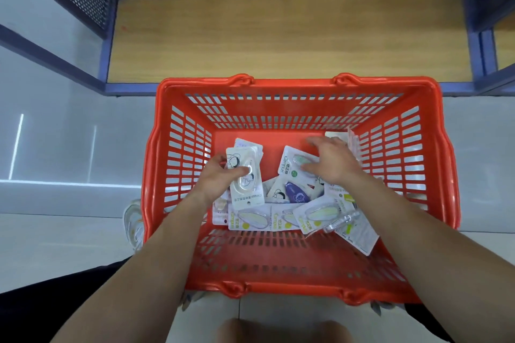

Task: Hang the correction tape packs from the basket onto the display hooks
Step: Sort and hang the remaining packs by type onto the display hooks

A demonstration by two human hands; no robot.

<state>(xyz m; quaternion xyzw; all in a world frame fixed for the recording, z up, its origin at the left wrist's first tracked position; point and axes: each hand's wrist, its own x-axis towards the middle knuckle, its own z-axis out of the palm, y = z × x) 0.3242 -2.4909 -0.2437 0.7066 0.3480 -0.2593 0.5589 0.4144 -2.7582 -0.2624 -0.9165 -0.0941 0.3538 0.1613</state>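
The red basket (278, 291) is set on the pale floor (69, 147). Along its near wall, yellow-green correction tape packs (250, 218) are strewn flat on the bottom, and a purple pack (295, 192) is seen just beyond them near the middle. Toward the left wall, a white pack (246, 175) is gripped by the left hand (220, 178), the thumb laid across its blister. Toward the right wall, the right hand (331, 164) is held open, fingers spread, over a green pack (289, 164), with the thumb at its blister. Beyond the far rim, a wooden shelf (278, 36) in a blue frame is seen.
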